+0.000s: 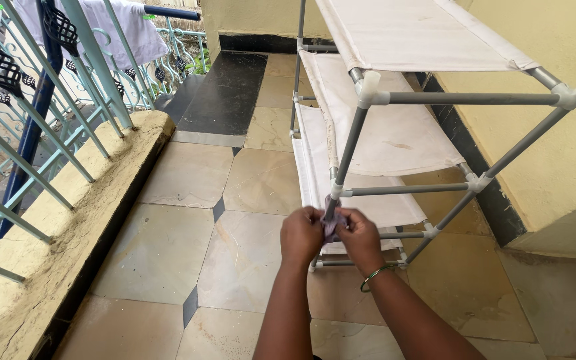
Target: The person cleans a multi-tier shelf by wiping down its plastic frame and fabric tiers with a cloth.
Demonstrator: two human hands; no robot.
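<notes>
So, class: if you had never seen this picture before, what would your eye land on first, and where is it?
First, the two hands at bottom centre: the left hand and right hand pinch a small purplish cloth around a grey upright pole of the shelf rack. Next, the rack's white fabric shelves stacked along the yellow wall on the right. On the left, a pale green railing with hanging laundry.

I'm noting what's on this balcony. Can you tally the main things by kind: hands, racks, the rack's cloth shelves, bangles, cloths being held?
Hands: 2, left hand and right hand
Rack: 1
Cloth shelves on it: 4 visible
Small purple cloth, held by both hands against a rack pole: 1
Green bangle on the right wrist: 1
Total: 9
</notes>
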